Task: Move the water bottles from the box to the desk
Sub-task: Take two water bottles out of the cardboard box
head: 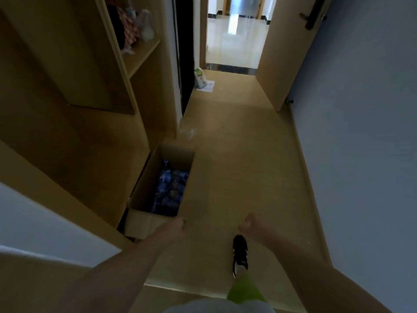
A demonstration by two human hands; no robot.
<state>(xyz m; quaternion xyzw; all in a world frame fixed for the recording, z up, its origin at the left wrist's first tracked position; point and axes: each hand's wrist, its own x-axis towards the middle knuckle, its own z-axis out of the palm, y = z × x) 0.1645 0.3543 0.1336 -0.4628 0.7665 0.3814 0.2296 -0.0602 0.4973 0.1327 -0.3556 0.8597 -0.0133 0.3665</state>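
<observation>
An open cardboard box [144,190] stands on the floor against the wooden cabinet at the left. Several water bottles [171,188] with blue labels lie packed inside it, dim in the shadow. My left hand [177,227] hangs just at the box's near right corner, fingers curled, with nothing visible in it. My right hand [251,222] is out over the bare floor to the right of the box, loosely closed and holding nothing. No desk is in view.
A tall wooden cabinet [90,98] with shelves lines the left side. The corridor floor [243,154] runs ahead to an open door [284,55] and a bright hallway. A bag and paper [203,81] lie by the doorway. My shoe [240,251] steps forward.
</observation>
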